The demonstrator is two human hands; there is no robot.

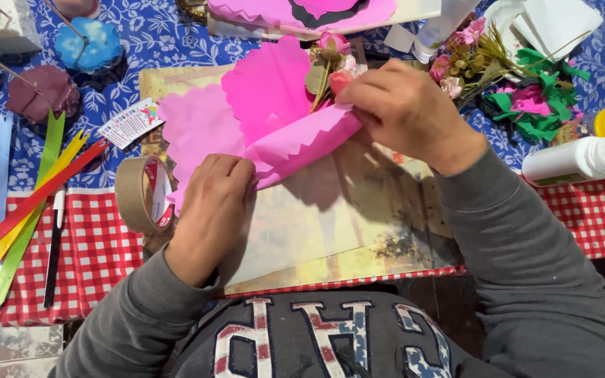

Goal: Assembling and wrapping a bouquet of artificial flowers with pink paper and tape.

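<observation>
Both hands, left hand (213, 203) and right hand (404, 112), pinch scalloped pink paper (260, 119) closed around an artificial flower sprig (330, 66); securing the wrap likely calls for the nearby tape roll (141, 194).

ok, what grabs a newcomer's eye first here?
The bright pink paper with scalloped edges at centre, both hands pressing on it: left hand at its lower end, right hand by the small flowers. Then the tape roll and coloured strips on the left.
</observation>
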